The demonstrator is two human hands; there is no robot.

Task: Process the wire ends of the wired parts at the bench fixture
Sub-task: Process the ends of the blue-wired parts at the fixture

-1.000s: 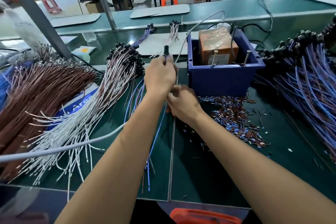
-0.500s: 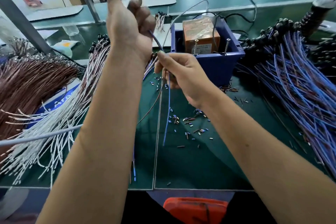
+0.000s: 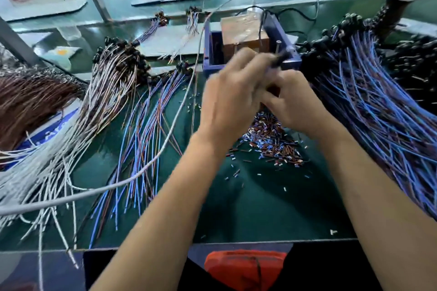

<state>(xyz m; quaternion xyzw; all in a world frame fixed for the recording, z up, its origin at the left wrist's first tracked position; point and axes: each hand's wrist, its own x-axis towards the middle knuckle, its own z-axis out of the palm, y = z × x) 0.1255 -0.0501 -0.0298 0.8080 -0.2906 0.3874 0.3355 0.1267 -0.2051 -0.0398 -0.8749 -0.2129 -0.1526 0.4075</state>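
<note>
My left hand (image 3: 230, 94) and my right hand (image 3: 294, 101) meet just in front of the blue box fixture (image 3: 211, 64), which holds a brown block (image 3: 243, 33). A black-capped wired part (image 3: 281, 58) sticks out above my fingers toward the box's front right corner, blurred by motion. My left fingers curl round it. My right hand pinches lower down, where the part's wires are hidden between both hands. A heap of cut insulation bits (image 3: 272, 146) lies on the green mat below my hands.
A big bundle of blue-wired black parts (image 3: 378, 111) fills the right side. White-wired parts (image 3: 101, 101), brown wires (image 3: 30, 99) and loose blue and brown wires (image 3: 146, 134) spread on the left. A grey cable (image 3: 165, 144) arcs from the left edge to the fixture. An orange object (image 3: 243, 264) sits below the bench edge.
My left hand has dropped from its raised spot over the left piles and now joins my right hand in front of the fixture. A black-capped part is between them.
</note>
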